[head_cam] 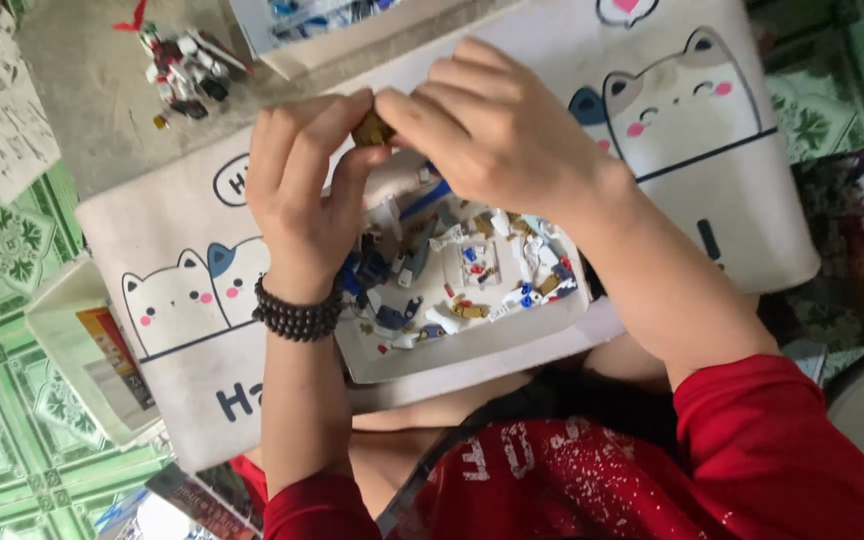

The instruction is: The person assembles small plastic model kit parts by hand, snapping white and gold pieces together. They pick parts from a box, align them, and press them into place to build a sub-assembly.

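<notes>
Fingertips of both hands meet on one small brownish-gold piece [373, 129], held in the air over the far edge of the tray [472, 350]. My left hand [304, 195], a dark bead bracelet [297, 312] at its wrist, is curled nearly shut, with thumb and forefinger pinching the piece from its side. My right hand [497, 130] comes in from the other side, fingers bent and closed down on the same piece, so the two grips touch. Most of the piece is hidden between the fingers; I cannot tell its exact shape.

I judge it a hard plastic model part: very light, stiff, a bit slick, and likely thin enough to snap or pop loose if squeezed unevenly. Holding it by its flat sides with the pads looks safest.

The white tray sits at the near edge of a cream cloth with cat pictures [182, 300] and holds a scatter of small parts [472, 270], blue, white and gold. A built red and white robot figure [184, 66] stands on the concrete floor beyond the cloth's far left corner. A white box [62, 340] lies just beside the cloth's left edge on green tiles.
</notes>
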